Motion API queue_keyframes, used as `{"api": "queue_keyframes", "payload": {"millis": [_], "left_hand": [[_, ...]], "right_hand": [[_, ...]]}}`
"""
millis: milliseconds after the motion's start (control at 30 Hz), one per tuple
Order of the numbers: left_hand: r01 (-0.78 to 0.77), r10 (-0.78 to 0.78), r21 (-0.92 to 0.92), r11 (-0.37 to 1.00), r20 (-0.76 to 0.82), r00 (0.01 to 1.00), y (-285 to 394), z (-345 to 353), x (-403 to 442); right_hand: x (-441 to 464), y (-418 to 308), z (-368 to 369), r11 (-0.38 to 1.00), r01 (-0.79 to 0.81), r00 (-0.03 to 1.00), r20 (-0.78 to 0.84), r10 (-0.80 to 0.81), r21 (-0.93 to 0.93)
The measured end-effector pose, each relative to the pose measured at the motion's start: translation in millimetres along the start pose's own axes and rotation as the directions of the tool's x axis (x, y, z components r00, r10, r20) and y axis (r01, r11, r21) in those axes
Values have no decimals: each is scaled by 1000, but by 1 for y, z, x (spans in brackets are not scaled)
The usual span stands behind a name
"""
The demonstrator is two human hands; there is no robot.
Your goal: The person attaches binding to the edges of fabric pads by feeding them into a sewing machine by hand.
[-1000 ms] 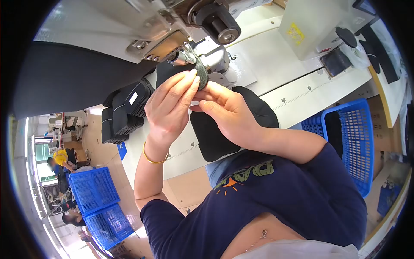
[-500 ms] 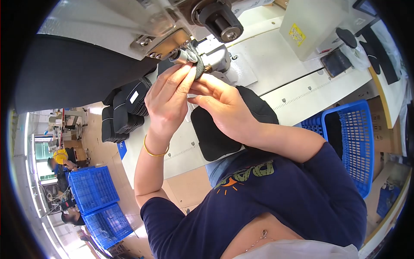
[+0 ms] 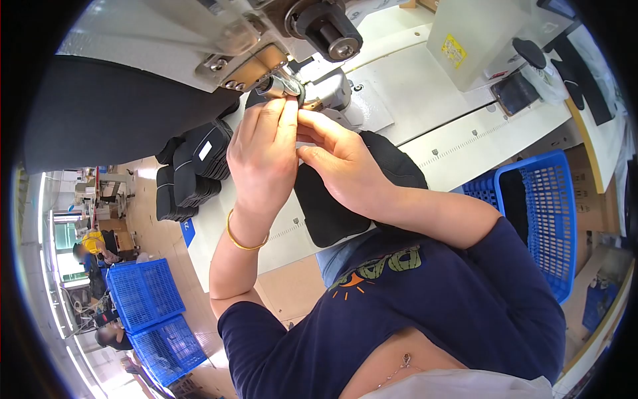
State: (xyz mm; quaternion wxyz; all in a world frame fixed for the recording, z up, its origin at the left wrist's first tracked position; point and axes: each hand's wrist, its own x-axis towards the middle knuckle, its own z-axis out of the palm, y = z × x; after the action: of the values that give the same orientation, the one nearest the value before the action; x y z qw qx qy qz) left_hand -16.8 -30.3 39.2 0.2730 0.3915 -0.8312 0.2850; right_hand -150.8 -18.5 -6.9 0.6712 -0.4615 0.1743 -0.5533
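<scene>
My left hand [image 3: 264, 149] is up at the sewing machine's needle area [image 3: 282, 85], fingers pressed together on the edge of a black fabric piece [image 3: 302, 94]. Only a sliver of that edge shows; the fingers hide the rest. Close against it, my right hand [image 3: 339, 156] has its fingers and thumb curled in around the same piece, the fingertips partly hidden behind the left hand. Under my right wrist a larger padded-looking black piece [image 3: 332, 209] lies on the white machine table [image 3: 282, 249]. Whether it joins the held edge I cannot tell.
Stacks of black pieces [image 3: 193, 174] stand at the table's left edge. A blue basket [image 3: 565, 226] holding black material is at my right; blue crates [image 3: 146, 292] sit on the floor at left. The machine head [image 3: 166, 40] overhangs my hands. Other people [image 3: 93, 245] are farther left.
My left hand has turned and shifted slightly right, its wrist moving toward the right hand. The fabric edge at the needle shows less now. My right hand has barely moved.
</scene>
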Motion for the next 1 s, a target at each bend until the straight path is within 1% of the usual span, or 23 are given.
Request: {"api": "queue_keyframes", "payload": {"millis": [233, 333, 367, 433, 467, 533, 567, 633, 700, 767, 833, 933, 1000], "left_hand": [[82, -84, 29, 996, 49, 995, 12, -6, 10], [144, -145, 23, 989, 92, 985, 16, -11, 13], [159, -158, -9, 987, 77, 984, 16, -10, 14], [187, -184, -72, 980, 49, 982, 15, -10, 16], [226, -220, -103, 969, 65, 973, 15, -11, 17], [303, -289, -165, 939, 100, 952, 17, -14, 20], [305, -292, -169, 937, 98, 951, 18, -14, 21], [311, -298, -177, 934, 95, 950, 19, -15, 22], [336, -319, -182, 924, 115, 941, 20, -16, 23], [356, -335, -193, 914, 133, 933, 21, -18, 23], [370, -345, -209, 905, 147, 927, 21, -19, 23], [347, -326, -223, 911, 126, 937, 22, -20, 22], [350, -324, -206, 914, 150, 934, 24, -24, 22]], "right_hand": [[0, 2, -4, 1000, -1, 1000, -2, 1, -23], [-1, 7, -6, 1000, 11, 1000, -20, -11, -24], [-2, 8, -6, 1000, 16, 999, -29, -17, -25], [-7, 3, -10, 987, -20, 999, -41, 14, -160], [-8, 1, -10, 973, -38, 998, -48, 28, -226], [-7, -3, -11, 909, 57, 997, -20, -71, -413], [-7, -4, -11, 860, 102, 993, 2, -117, -501], [-5, 1, -13, 768, 160, 982, 21, -188, -620], [-4, -1, -14, 725, 155, 984, 37, -176, -671], [-4, -12, -15, 742, 88, 996, 42, -81, -664], [-6, -14, -12, 769, 81, 996, 24, -85, -634], [-7, -18, -12, 820, 64, 997, 7, -73, -568], [-7, -18, -13, 850, 55, 998, 7, -60, -523]]}}
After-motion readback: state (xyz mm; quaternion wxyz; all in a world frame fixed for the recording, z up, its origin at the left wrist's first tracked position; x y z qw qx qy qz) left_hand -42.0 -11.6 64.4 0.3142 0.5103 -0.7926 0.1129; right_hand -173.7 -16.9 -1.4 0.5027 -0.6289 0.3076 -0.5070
